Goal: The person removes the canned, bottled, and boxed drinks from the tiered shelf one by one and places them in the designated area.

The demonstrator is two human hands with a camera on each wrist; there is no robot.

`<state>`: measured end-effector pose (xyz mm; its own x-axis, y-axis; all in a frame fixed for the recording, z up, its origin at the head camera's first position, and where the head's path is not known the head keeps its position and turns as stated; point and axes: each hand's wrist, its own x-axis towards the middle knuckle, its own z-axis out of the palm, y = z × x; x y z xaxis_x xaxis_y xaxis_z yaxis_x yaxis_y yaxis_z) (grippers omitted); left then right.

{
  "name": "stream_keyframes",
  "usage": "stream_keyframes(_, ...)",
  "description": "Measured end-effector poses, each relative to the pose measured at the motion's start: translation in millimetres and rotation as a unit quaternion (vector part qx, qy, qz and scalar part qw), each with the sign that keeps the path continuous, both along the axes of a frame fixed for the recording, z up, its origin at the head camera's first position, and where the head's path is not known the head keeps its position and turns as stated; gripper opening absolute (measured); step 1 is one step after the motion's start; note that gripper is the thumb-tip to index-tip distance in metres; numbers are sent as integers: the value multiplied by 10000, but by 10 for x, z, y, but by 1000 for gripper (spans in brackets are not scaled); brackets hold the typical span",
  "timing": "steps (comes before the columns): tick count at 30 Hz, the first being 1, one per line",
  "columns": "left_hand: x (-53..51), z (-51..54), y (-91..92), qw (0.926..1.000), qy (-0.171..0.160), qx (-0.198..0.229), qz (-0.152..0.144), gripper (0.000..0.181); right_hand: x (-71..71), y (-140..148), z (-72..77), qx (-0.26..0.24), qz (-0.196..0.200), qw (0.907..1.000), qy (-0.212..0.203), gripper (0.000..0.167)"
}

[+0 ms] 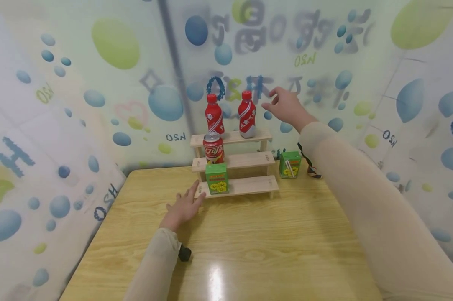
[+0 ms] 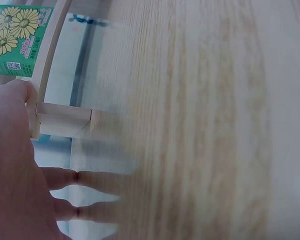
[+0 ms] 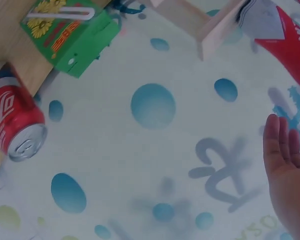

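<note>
The left hand (image 1: 183, 207) touches a wooden shelf (image 1: 252, 184); the right hand (image 1: 287, 108) hovers beside a red bottle (image 1: 246, 115).

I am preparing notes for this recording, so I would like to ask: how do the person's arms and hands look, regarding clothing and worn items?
The left sleeve and right sleeve are long, plain and cream-coloured. A small dark piece shows beside the left cuff; its purpose is unclear. The left hand and right hand wear no gloves.
</note>
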<state>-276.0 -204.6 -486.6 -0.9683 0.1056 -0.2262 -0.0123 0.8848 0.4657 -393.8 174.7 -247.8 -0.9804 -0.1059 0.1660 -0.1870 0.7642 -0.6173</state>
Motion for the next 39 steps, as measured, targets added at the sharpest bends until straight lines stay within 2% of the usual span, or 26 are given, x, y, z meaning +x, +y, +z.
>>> stream_keyframes(4,-5,9,-4,10000,29,31,-19,80,-47,-122,-4,-368,177,9991,-116,80)
stream_keyframes(8,-2,17,-2,10000,-1,17,-38,81,-83,-231,-18,-564,294,9979,-120,90)
stream_keyframes(15,-6,22,8,10000,15,41,-41,82,-130,-418,-37,-557,408,9976,49,91)
stream_keyframes(20,-17,-12,-10,10000,88,-28,-15,82,-174,-563,-121,-619,617,9959,212,88)
stream_keyframes(25,-27,-49,-20,10000,90,27,-13,83,-199,-644,-213,-754,522,9952,351,84)
stream_keyframes(30,-35,-74,-8,9999,95,49,-49,83,-182,-646,-290,-915,380,9947,271,87)
stream_keyframes(32,-32,-69,-1,9999,89,59,-59,83,-187,-653,-327,-932,312,9949,212,91)
stream_keyframes(39,-9,-40,-13,9999,90,56,-30,80,-251,-735,-441,-874,80,9950,485,90)
